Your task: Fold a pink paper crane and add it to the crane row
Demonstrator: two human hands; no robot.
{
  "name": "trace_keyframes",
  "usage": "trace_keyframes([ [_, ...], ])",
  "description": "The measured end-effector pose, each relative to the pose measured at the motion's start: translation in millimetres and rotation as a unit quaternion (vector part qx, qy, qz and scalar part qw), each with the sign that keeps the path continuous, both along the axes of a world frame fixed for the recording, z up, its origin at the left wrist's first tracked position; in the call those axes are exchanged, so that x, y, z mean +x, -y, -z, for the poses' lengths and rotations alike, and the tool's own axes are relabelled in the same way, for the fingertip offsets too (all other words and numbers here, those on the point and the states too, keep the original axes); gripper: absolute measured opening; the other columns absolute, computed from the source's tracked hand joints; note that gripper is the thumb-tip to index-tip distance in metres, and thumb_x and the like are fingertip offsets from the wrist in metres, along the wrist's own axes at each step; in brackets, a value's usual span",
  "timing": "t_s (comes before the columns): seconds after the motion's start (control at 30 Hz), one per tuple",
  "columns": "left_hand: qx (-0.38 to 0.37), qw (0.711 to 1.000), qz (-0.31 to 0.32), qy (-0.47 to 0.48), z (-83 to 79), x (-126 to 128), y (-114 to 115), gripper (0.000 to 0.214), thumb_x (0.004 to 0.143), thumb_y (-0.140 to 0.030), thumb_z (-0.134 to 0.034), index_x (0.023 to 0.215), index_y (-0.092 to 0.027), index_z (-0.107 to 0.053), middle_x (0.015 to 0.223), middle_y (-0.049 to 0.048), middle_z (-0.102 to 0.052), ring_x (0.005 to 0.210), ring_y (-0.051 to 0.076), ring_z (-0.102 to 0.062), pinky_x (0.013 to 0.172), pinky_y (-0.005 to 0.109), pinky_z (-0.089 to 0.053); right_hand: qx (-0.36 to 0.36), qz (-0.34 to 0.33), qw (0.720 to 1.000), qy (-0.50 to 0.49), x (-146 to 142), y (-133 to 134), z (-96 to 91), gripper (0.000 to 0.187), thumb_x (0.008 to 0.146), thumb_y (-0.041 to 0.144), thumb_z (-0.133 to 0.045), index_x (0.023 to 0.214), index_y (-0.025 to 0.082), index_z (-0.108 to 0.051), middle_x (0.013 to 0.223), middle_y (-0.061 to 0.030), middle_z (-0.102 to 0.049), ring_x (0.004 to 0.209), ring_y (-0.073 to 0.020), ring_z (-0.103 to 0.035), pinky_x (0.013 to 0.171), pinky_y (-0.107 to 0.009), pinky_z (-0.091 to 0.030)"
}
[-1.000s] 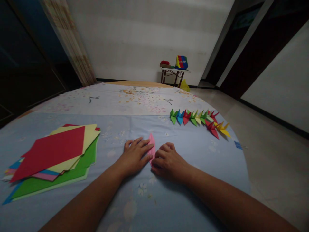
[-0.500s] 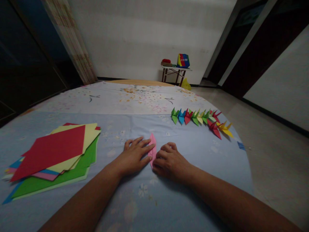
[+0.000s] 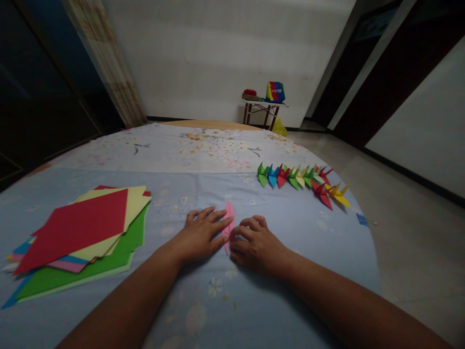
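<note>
A narrow strip of pink folded paper (image 3: 229, 213), pointed at its far end, lies lengthwise on the light-blue tablecloth in front of me. My left hand (image 3: 204, 233) rests flat on the left, fingers spread, with fingertips pressing the paper down. On the other side, my right hand (image 3: 254, 242) is curled, its thumb and fingertips closed at the paper's near right edge. The right fingertips partly hide the lower part of the paper, so the exact grip is hard to see.
A pile of coloured paper sheets (image 3: 80, 223) lies to the left. Several folded paper cranes (image 3: 281, 175) stand in a row at the right, near the rounded table edge. A small blue item (image 3: 362, 219) sits at that edge. Beyond, a small side table (image 3: 265, 103) stands by the wall.
My right fingers have shifted slightly at the paper's near edge, and its lower tip shows a bit more. The left hand stays almost still on the paper.
</note>
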State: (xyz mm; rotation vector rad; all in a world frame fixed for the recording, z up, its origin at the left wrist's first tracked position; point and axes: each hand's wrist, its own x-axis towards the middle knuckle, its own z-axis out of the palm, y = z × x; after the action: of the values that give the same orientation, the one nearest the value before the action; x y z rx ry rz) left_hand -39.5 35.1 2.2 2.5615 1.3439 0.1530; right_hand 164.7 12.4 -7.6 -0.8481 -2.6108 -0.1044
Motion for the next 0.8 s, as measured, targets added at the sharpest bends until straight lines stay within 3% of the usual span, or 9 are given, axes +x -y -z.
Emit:
trace_keyframes([
  [0.37, 0.001, 1.0, -0.007, -0.003, -0.8, 0.5, 3.1, 0.049, 0.086, -0.043, -0.039, 0.134, -0.039, -0.034, 0.143, 0.0002, -0.036, 0.132, 0.029, -0.023, 0.101, 0.052, -0.014, -0.017, -0.009, 1.0, 0.016, 1.0, 3.7, -2.4, 0.014, 0.085, 0.028, -0.051, 0.09, 0.023, -0.064, 0.094, -0.0026, -0.066, 0.099, -0.0186, -0.047, 0.086, -0.038, -0.023],
  [0.57, 0.022, 0.998, -0.053, 0.032, 0.4, 9.6, 4.6, 0.038, 0.091, -0.039, -0.03, 0.123, -0.04, -0.048, 0.135, -0.0025, -0.047, 0.127, 0.026, -0.031, 0.098, 0.051, -0.019, -0.024, -0.018, 0.999, 0.032, 0.8, 5.8, -6.3, 0.013, 0.085, 0.025, -0.051, 0.09, 0.021, -0.062, 0.093, -0.002, -0.066, 0.098, -0.0184, -0.048, 0.085, -0.038, -0.022],
  [0.8, 0.069, 0.992, -0.093, 0.057, 6.2, 19.3, 4.6, 0.029, 0.084, -0.044, -0.047, 0.109, -0.038, -0.06, 0.125, -0.0008, -0.056, 0.121, 0.026, -0.038, 0.093, 0.048, -0.022, -0.015, -0.023, 0.999, 0.039, 1.8, 10.2, -7.9, 0.018, 0.088, 0.028, -0.046, 0.094, 0.018, -0.061, 0.095, -0.005, -0.065, 0.101, -0.0198, -0.046, 0.086, -0.038, -0.023],
])
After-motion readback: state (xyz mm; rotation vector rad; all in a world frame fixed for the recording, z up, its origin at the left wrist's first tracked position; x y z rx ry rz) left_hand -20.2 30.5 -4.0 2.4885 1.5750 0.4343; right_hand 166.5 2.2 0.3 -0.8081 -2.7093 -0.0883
